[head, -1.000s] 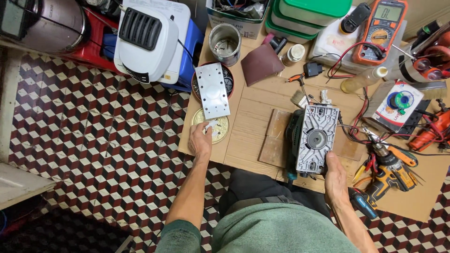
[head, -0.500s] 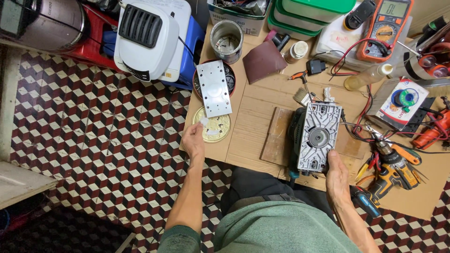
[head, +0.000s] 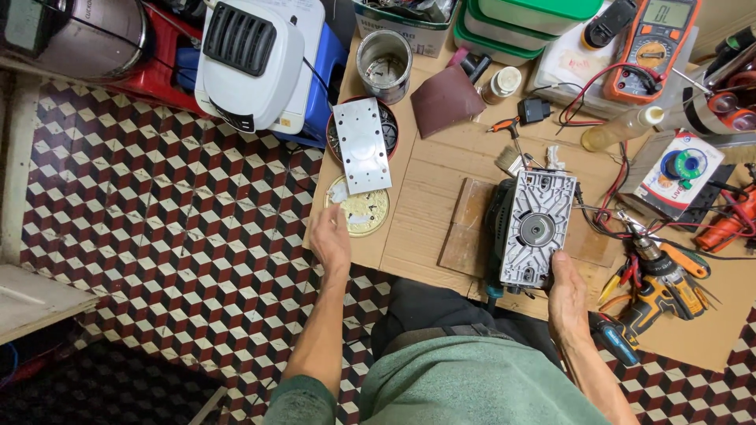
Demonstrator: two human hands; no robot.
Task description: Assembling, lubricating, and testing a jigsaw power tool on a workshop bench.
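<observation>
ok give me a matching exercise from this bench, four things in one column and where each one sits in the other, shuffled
Things:
1. grey metal plate
2. tin can
3. orange multimeter
4. upturned power tool

Places:
A. far right of the bench top
B. on a wooden board, right hand at its near end
C. across the round red tin
D. beside the brown sandpaper sheet

Pairs: 1-C, 2-D, 3-A, 4-B

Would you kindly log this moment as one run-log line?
left hand: at round tin lid, table edge | right hand: holding sander base | metal plate: across round tin
</observation>
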